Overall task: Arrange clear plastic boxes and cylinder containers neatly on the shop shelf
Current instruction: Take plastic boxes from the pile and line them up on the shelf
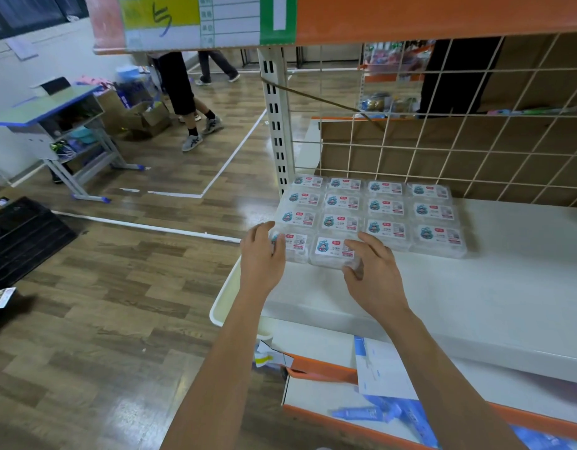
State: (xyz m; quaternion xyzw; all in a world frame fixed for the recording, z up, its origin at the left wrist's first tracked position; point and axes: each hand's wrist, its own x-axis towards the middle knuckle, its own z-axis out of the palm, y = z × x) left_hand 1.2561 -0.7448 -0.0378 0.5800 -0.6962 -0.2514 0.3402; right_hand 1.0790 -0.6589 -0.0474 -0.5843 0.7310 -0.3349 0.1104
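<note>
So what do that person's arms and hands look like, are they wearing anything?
The left arm and right arm are bare, with no sleeves showing. The left hand and right hand wear no gloves, and no ring, watch or bracelet can be seen.

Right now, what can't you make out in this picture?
Head view:
Label print on the clear boxes: too small, blurred.
Corner box: the left hand covers it; grip or mere touch unclear.
Front box: its near edge hidden by the right hand pinching it.
Standing person: cut off by the upper shelf sign.
</note>
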